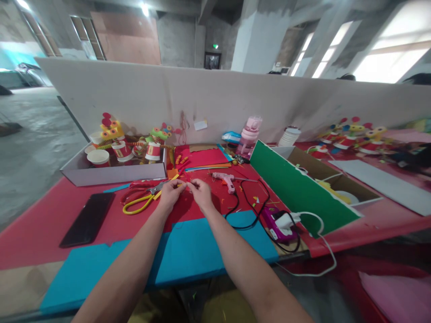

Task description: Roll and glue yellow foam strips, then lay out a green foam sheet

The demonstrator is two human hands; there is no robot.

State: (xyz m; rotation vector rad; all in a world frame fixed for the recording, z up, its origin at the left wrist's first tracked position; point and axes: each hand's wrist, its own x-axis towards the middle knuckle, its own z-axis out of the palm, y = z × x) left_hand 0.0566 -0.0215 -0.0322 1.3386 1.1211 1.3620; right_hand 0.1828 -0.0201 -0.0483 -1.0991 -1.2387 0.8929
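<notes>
My left hand (171,194) and my right hand (202,194) meet over the red tabletop, fingertips pinched close together. A small bit of yellow shows at the left fingertips, perhaps a paper strip; what the right fingertips hold is too small to make out. Beside my left hand lie yellow-handled scissors (138,205) and a red-handled tool (133,190). Orange paper pieces (173,173) lie just beyond the left fingers. To the right of my right hand rests a pink glue gun (226,180) with a black cord.
A white box (114,174) holds paper-cup figures at the back left. A black phone (87,220) lies on the left. At right stand a green-sided box (296,193) and a purple power strip (278,224) with cables. Blue sheets (198,244) cover the front edge.
</notes>
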